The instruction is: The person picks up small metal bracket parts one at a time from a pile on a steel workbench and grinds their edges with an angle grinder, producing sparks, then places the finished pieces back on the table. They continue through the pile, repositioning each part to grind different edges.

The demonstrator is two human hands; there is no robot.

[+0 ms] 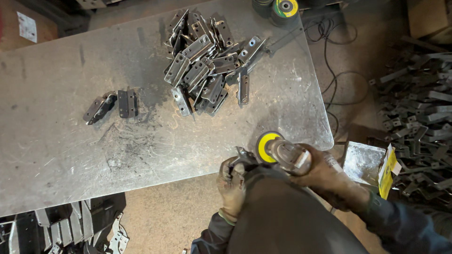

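Observation:
My left hand (231,184), in a dirty glove, grips a small dark metal bracket (245,157) just off the near edge of the steel table (70,141). My right hand (325,175) holds an angle grinder (288,154) whose yellow disc (266,146) sits right beside the bracket. A dark rounded shape below them, probably my knee, hides part of both hands. A heap of several shiny metal brackets (207,66) lies at the far middle of the table. Two dark brackets (113,104) lie apart to the left.
Spare grinding discs (282,8) sit at the table's far edge. Black cables (332,70) trail over the floor to the right. A big pile of dark metal parts (421,117) covers the floor at right, and more parts (66,228) lie below the table's near left edge.

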